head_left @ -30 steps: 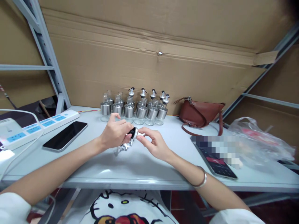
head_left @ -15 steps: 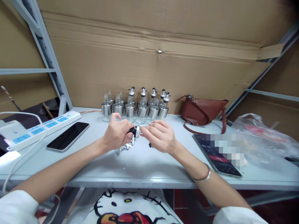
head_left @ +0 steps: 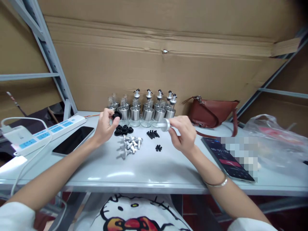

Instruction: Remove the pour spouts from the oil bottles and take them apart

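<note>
My left hand pinches a black rubber stopper in front of the bottles. In my right hand is a silver pourer spout, gripped between thumb and fingers with its thin tube pointing left. The two parts are apart. Between my hands lie a cluster of black stoppers, a heap of silver pourer spouts, a row of black levers and a few small black caps.
Glass bottles with steel sleeves stand in rows at the back, several topped with pourers. A phone and a power strip lie left. A brown bag, another phone and a plastic bag are right.
My hands were together at the silver piece with a black part; now they have moved apart, left hand with the stopper, right hand with the spout. The small parts between them have come into view.
</note>
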Tool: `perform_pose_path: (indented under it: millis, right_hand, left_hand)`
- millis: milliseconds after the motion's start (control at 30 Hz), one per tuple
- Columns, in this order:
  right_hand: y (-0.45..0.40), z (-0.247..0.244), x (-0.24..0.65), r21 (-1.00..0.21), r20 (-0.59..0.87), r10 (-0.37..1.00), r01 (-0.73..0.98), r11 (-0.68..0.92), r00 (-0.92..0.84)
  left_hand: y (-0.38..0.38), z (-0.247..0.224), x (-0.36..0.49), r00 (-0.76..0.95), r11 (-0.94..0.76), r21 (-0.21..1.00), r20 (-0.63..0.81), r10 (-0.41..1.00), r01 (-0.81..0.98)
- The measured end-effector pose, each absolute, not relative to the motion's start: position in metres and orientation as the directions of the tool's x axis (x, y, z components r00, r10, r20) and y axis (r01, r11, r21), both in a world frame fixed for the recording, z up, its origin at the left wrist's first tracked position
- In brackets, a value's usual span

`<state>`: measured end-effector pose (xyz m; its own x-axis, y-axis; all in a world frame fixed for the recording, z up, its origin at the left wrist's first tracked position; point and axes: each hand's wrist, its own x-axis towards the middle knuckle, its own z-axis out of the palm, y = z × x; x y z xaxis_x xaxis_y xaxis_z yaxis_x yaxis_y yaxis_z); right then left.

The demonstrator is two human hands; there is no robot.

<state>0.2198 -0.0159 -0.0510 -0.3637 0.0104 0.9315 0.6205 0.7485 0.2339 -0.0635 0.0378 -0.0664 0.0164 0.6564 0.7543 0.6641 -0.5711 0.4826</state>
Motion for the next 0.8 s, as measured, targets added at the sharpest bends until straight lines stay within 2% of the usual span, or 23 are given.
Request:
perform_pose_path:
  millis: [133, 300, 433, 600, 700, 800]
  right_hand:
    - [-0.013, -0.056, 0.213, 0.147, 0.896, 0.125, 0.551, 0.821, -0.425]
    - [-0.013, -0.058, 0.212, 0.090, 0.902, 0.163, 0.544, 0.834, -0.399]
    - [-0.012, -0.061, 0.210, 0.082, 0.881, 0.181, 0.517, 0.852, -0.437]
    - [-0.019, -0.063, 0.199, 0.021, 0.864, 0.227, 0.482, 0.876, -0.450]
    - [-0.027, -0.056, 0.185, -0.063, 0.865, 0.280, 0.463, 0.884, -0.417]
    - [-0.029, -0.047, 0.168, -0.087, 0.866, 0.287, 0.441, 0.893, -0.410]
  left_hand:
    - [0.053, -0.070, -0.071, 0.198, -0.517, 0.350, 0.647, 0.737, 0.781]
    - [0.065, -0.070, -0.085, 0.223, -0.393, 0.254, 0.511, 0.830, 0.884]
    - [0.070, -0.075, -0.088, 0.283, -0.391, 0.176, 0.439, 0.853, 0.903]
    - [0.074, -0.088, -0.084, 0.341, -0.396, 0.130, 0.316, 0.885, 0.909]
    - [0.075, -0.094, -0.083, 0.330, -0.382, 0.125, 0.309, 0.892, 0.916]
    - [0.077, -0.097, -0.081, 0.320, -0.372, 0.115, 0.321, 0.892, 0.921]
